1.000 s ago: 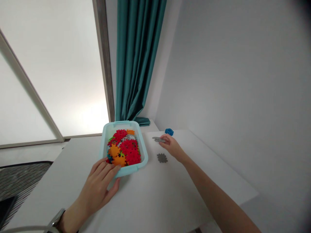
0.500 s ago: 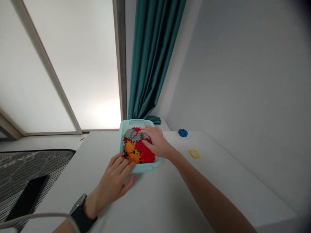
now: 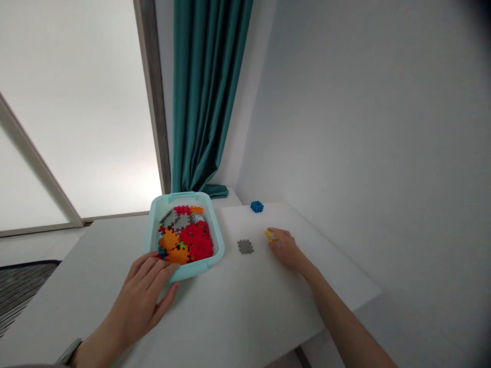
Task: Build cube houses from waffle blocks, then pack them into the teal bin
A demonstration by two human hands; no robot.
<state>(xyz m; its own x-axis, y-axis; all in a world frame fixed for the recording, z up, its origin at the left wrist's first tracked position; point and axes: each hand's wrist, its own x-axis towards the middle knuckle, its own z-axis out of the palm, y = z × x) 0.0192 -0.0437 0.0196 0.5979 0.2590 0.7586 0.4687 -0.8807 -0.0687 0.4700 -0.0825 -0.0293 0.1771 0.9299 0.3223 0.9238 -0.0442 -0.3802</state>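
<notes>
My left hand (image 3: 148, 286) grips the near left rim of a pale blue plastic bin (image 3: 215, 225), fingers over the edge and thumb outside. Inside lie jagged-edged building pieces: red ones (image 3: 199, 240), orange ones (image 3: 169, 239), grey ones (image 3: 181, 221), and a few blue and green bits. To the right on the table, my right hand (image 3: 287, 249) pinches a small yellow frame-shaped piece (image 3: 271, 235), partly covered by the fingers. A flat grey toothed square (image 3: 245, 247) rests between the bin and that hand. Farther back sits a blue toothed block (image 3: 257, 206).
The white table (image 3: 230, 317) borders a grey wall (image 3: 364, 153) on the right. Behind it hangs a green curtain (image 3: 207, 102) beside a frosted panel door (image 3: 84, 128). A striped mat (image 3: 23, 291) lies on the floor at left.
My right hand has left the bin and moved right onto the yellow piece. A grey square now lies on the table. The view has turned right; my left hand stays at the bin's rim.
</notes>
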